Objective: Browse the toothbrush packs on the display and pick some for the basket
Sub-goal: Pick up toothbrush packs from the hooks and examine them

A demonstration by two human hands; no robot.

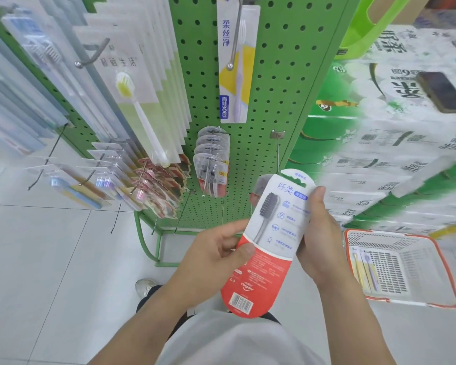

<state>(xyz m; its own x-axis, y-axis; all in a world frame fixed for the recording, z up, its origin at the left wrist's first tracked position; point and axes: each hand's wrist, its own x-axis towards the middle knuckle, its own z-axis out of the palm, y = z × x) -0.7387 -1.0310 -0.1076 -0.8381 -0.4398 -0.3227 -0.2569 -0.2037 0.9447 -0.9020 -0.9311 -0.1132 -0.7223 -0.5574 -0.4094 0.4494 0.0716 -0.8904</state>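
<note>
Gripped at both edges by left hand (216, 248) and right hand (317, 230), red-and-white toothbrush pack (269, 243) tilted back-side up, apparently for reading, orange basket (442, 255) waiting nearby.

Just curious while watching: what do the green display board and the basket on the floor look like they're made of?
The display board looks like painted sheet metal: even rows of punched holes, a smooth green coat, wire hooks plugged in. The basket looks like moulded plastic: slotted white walls with an orange-red rim, though the blur leaves that uncertain.
</note>
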